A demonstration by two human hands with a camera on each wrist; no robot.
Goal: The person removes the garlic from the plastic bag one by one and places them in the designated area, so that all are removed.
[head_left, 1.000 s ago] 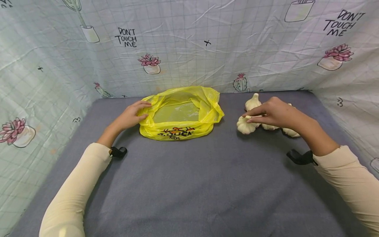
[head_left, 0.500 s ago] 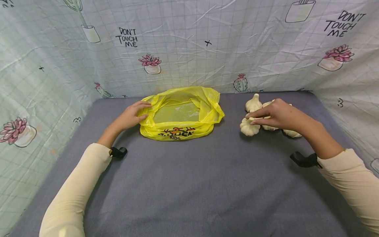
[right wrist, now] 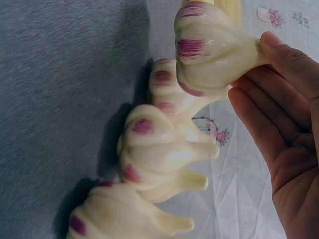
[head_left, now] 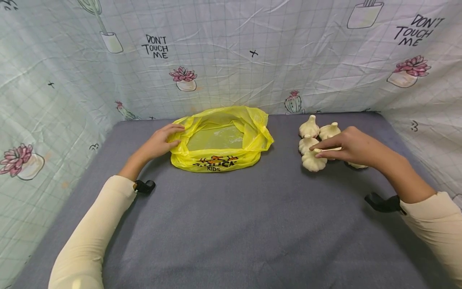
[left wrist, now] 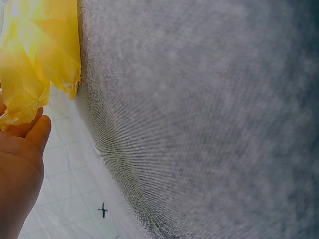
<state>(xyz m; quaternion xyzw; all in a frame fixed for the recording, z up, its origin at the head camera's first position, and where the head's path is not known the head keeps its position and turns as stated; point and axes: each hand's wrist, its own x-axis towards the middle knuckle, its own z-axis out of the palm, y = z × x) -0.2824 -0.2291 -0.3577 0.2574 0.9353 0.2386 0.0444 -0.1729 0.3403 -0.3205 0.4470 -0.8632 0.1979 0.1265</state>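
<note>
A yellow plastic bag (head_left: 225, 158) with dark printing sits on the cloth, its mouth facing up. My left hand (head_left: 160, 140) pinches the bag's left rim between thumb and fingers; the left wrist view shows this hand (left wrist: 22, 159) against the yellow plastic (left wrist: 40, 45). My right hand (head_left: 357, 148) pinches a garlic bulb (head_left: 314, 161) by its stem. Seen from the right wrist, the held bulb (right wrist: 209, 50) is cream with purple streaks, raised off the cloth. Several other garlic bulbs (head_left: 309, 127) stand close behind and below that hand, some partly hidden by it.
Dark grey cloth (head_left: 231, 224) covers the table. A pale printed curtain (head_left: 231, 52) rises right behind the bag and the bulbs, and on both sides. Black camera mounts (head_left: 144, 186) sit on the wrists.
My right hand has moved the pinched garlic bulb rightward and nearer to me, uncovering more of the bulbs behind it. The left hand and the bag stay in place.
</note>
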